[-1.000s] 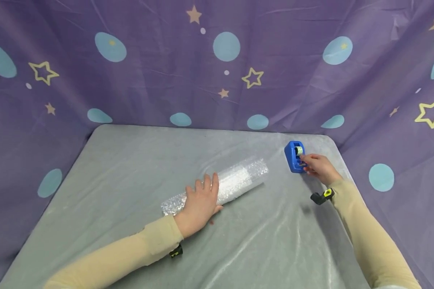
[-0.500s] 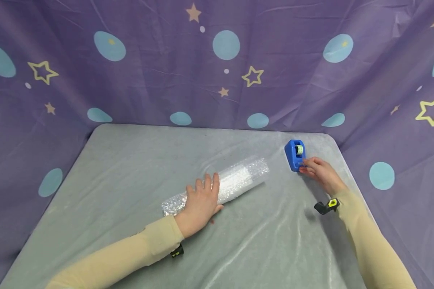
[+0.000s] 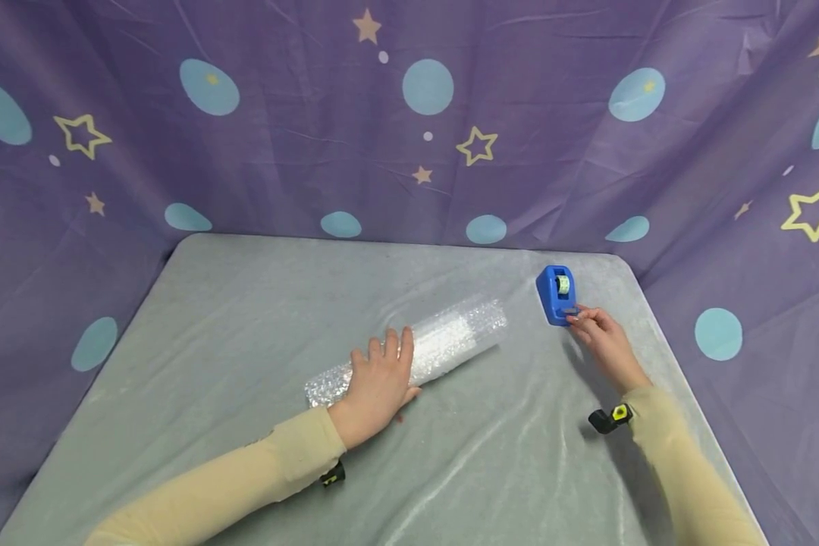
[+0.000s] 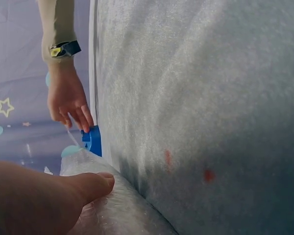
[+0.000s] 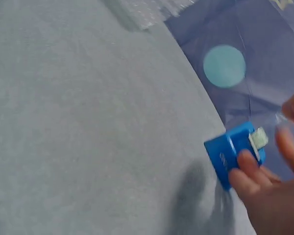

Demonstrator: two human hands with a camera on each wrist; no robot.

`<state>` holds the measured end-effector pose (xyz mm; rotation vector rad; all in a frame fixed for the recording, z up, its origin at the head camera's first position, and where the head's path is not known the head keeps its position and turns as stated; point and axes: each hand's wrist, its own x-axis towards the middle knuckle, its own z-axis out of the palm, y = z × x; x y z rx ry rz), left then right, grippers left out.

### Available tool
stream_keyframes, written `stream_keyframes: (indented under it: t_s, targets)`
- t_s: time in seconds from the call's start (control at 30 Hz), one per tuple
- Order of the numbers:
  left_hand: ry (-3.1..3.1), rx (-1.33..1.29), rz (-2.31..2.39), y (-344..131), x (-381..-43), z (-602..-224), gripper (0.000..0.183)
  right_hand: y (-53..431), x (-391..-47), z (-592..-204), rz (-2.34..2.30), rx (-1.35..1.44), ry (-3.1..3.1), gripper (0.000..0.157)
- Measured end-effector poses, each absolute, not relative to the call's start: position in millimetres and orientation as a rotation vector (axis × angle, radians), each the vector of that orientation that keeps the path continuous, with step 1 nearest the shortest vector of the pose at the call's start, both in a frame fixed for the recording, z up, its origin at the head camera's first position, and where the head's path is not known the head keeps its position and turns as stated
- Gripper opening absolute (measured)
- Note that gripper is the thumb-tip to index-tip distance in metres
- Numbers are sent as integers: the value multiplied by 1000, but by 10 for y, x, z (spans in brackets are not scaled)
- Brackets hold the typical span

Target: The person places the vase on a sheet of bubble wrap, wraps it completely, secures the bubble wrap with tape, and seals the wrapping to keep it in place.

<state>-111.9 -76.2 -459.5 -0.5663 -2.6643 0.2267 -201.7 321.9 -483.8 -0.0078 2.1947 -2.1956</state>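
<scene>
A bubble-wrapped roll point(image 3: 447, 345) lies slantwise on the grey-covered table, something white showing inside it. My left hand point(image 3: 377, 387) rests on its middle, fingers spread and nearly straight. In the left wrist view the thumb point(image 4: 95, 187) lies along the wrap. Toward the back right stands a blue tape dispenser point(image 3: 550, 297) with a pale roll of tape point(image 3: 563, 285). Beside its front end, my right hand point(image 3: 607, 345) pinches a clear strip of tape point(image 4: 73, 137) between thumb and forefinger. Other fingers of that hand touch the dispenser's front in the right wrist view.
A purple curtain point(image 3: 280, 152) with stars and blue spots surrounds the table's back and sides. The grey table cover point(image 3: 246, 303) has creases toward the front. In the left wrist view, blurry red spots point(image 4: 209, 175) show on the cover.
My right hand has shifted slightly toward me, from the tape roll to the dispenser's front end. My left hand and the bubble-wrapped roll stay where they were.
</scene>
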Motion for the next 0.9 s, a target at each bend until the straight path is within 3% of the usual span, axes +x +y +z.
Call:
stream_keyframes:
  t_s: [0.1,0.2,0.4,0.9]
  targets:
    - [-2669,-562,212,-761,-1122,-4607,102,3179,-2026,-4810,-1994,-6,2523,43]
    - [-2677,-558,197,-758,-1121,-4611,102,3209,-2045,-4783,-1715,-125,2816,58]
    - [-2692,-559,184,-761,-1115,-4614,101,3361,-2086,-4795,-1208,-395,3100,45]
    - [-2726,-585,159,-779,-1137,-4612,100,3470,-2134,-4755,-667,-938,3204,31]
